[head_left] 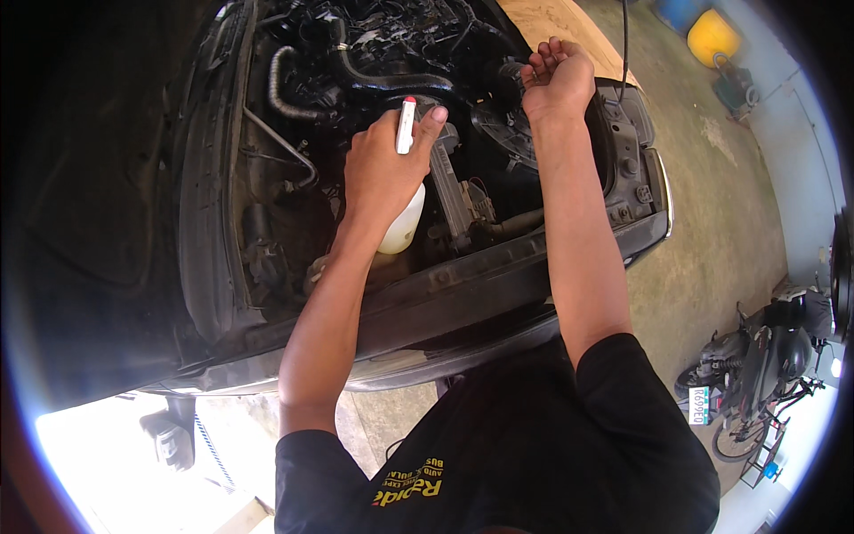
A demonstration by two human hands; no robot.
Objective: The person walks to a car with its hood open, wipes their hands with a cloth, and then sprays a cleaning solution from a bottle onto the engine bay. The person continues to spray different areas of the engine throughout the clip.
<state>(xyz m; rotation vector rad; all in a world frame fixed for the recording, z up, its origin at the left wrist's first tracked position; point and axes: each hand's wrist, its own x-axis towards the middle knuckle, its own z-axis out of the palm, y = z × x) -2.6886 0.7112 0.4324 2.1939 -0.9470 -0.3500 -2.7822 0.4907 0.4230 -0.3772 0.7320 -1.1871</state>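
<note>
Over the engine bay, my left hand point(382, 165) is closed with a slim white pen-like stick point(406, 129) held at the base of the thumb. Its red end points up, away from me; the exact kind is unclear. Below that hand shows a whitish plastic reservoir point(405, 224), partly covered by my wrist. Farther right, my right hand point(560, 78) is raised beside a black ribbed hose point(511, 73), its fingers loosely bent and apart. Nothing shows in it. A black hose point(391, 82) curves across the engine between the hands.
The radiator's top edge point(455, 200) runs between my arms, behind the car's front panel point(445, 278). On the left rises the dark open hood point(89, 222). A wooden board point(569, 36) lies at the far right fender. A motorcycle point(756, 356) and a yellow container point(713, 37) stand farther right.
</note>
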